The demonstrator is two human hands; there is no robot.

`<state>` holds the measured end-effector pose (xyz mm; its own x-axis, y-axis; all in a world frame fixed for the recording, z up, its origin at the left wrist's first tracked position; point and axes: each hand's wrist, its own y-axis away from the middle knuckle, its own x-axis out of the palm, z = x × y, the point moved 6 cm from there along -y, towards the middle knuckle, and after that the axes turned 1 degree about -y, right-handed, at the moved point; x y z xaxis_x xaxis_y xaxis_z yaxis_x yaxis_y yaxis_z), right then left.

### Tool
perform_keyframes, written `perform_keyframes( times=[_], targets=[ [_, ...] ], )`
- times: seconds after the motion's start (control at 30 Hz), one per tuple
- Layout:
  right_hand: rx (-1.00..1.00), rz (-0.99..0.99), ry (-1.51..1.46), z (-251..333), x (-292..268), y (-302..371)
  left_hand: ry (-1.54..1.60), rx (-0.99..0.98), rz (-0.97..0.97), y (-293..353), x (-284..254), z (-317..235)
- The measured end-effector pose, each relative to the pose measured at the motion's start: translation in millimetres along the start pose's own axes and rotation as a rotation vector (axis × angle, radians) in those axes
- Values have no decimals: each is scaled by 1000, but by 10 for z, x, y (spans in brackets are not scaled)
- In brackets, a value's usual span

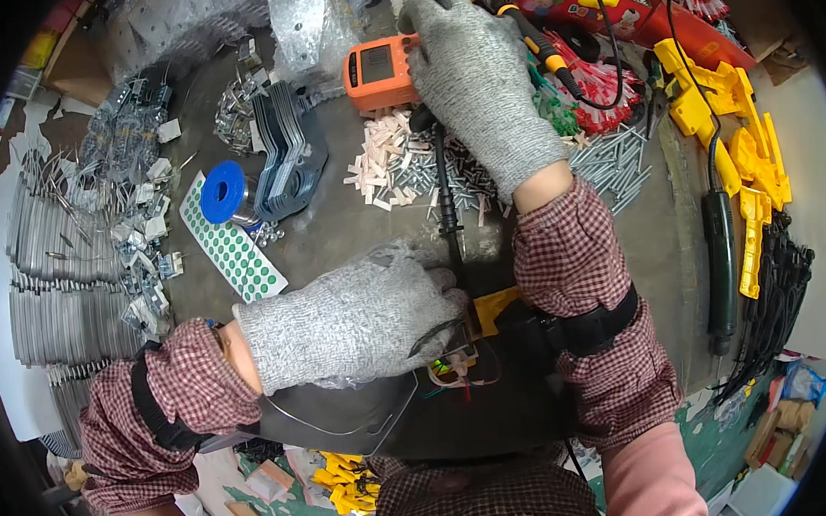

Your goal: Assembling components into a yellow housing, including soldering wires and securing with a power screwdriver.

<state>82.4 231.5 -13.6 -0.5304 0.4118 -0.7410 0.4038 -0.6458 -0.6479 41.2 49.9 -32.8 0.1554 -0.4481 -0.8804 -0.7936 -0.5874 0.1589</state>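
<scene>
Both my hands wear grey knit gloves. My left hand (355, 316) is closed over the near middle of the table. Its fingertips pinch a small wired assembly (457, 357) with thin coloured wires, partly hidden by the fingers and beside a yellow piece (495, 310). Clear plastic film shows around this hand. Further off, my right hand (471, 70) wraps over the right part of an orange handheld meter (378, 73) with a grey screen, covering its controls. A black test probe (444, 185) runs from below that hand down toward my left fingers.
Pale connectors (386, 156) and screws (614, 165) lie in piles beyond my hands. A blue-flanged solder spool (224, 192) and green-dotted sticker sheet (232, 241) sit left. On the right are yellow plastic shells (751, 143), a black electric screwdriver (720, 268) and a yellow-black soldering iron (542, 50).
</scene>
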Motion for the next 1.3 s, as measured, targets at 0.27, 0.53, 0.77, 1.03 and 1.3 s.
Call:
perform_keyframes(
  times=[0.27, 0.53, 0.77, 1.03, 1.3],
  targets=[
    [9, 4, -179, 46, -145, -9, -4, -40, 82, 0, -30, -2],
    [18, 11, -175, 41, -95, -31, 34, -80, 80, 23, 38, 46],
    [31, 32, -161, 16, -101, -22, 56, -82, 106, -105, -140, 39],
    [-2, -6, -99, 25, -49, -21, -1701, 533, 76, -84, 320, -341],
    [-31, 39, -6, -2, 47, 19, -55, -329, -370, 725, -149, -144]
  ],
)
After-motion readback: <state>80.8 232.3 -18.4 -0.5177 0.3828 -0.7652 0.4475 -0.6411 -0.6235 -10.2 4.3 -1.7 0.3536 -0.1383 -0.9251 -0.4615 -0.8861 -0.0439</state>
